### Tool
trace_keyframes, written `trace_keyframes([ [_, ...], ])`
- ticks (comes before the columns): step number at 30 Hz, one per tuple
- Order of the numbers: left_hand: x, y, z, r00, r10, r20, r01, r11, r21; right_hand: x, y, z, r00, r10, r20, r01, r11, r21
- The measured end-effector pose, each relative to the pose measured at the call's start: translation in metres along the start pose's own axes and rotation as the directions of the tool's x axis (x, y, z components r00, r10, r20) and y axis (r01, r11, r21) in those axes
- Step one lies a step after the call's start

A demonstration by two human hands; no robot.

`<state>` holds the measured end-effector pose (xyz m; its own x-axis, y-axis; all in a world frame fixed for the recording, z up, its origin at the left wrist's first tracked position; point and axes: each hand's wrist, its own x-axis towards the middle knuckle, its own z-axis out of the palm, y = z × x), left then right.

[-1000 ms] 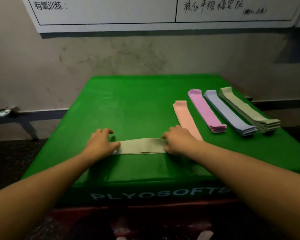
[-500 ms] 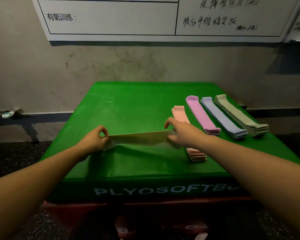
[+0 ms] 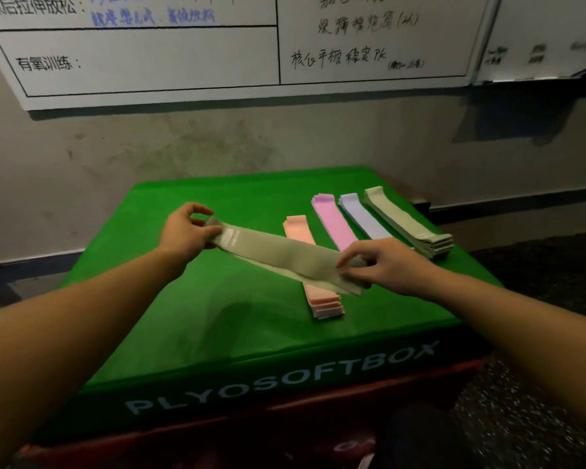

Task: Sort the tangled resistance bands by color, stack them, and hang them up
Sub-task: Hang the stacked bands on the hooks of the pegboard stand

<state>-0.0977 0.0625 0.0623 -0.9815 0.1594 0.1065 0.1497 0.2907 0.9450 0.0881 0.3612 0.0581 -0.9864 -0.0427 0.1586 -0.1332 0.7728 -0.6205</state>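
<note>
Both grips, left hand (image 3: pixel 186 231) and right hand (image 3: pixel 386 265), pinching green band (image 3: pixel 278 255) ends; could snag peach stack (image 3: pixel 322 299) below.

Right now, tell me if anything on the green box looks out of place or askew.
Only the olive band held in both hands, slanting across the peach stack. The pink, lilac and olive stacks lie neat and parallel.

sage band (image 3: pixel 278 257) stretched, lifted | peach (image 3: pixel 318 292), pink (image 3: pixel 332 220), lilac (image 3: pixel 362 216), sage (image 3: pixel 406 225) stacks flat
</note>
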Motion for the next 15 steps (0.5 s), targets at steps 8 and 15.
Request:
trace_keyframes([
  [8,0.033,0.031,0.107,0.996,0.040,0.085,-0.036,0.998,-0.046,-0.032,0.066,-0.041,0.991,0.023,0.129,-0.001,0.986,-0.169],
  [15,0.083,0.056,0.196,0.992,0.095,0.088,-0.087,0.992,-0.095,-0.050,0.125,-0.069,0.978,-0.112,-0.176,0.077,0.978,-0.193],
])
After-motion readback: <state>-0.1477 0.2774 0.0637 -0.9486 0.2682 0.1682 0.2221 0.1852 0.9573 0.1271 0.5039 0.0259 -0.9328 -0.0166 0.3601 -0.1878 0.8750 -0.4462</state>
